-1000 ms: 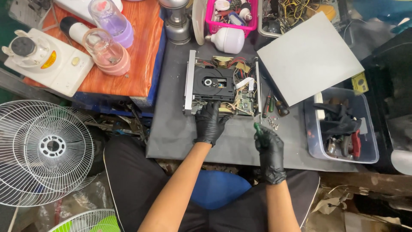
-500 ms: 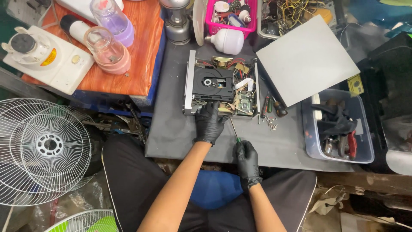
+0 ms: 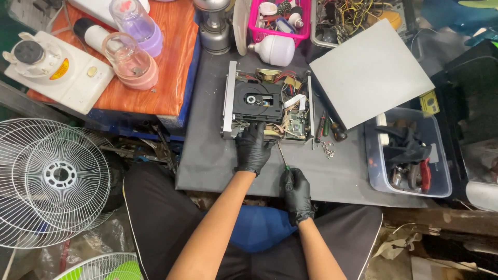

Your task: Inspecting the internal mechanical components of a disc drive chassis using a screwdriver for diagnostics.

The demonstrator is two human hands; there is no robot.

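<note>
Left hand: my gloved left hand lies on the front edge of the player, fingers bent over its rim and gripping it.
Right hand: gloved, clenched around the handle of a screwdriver near the table's front edge.
Screwdriver: thin shaft angled up and left, its tip close to the player's front right corner; whether it touches, I cannot tell.
Player: opened, cover off, black disc tray and wiring exposed, lying on the grey table just ahead of my hands.
Cover: grey flat panel, lying right of the player.
Tools: small drivers and screws just right of the player.
Bin: clear tub of tools at the table's right end.
Fan guard: white wire grille on the floor, left of my knee.
</note>
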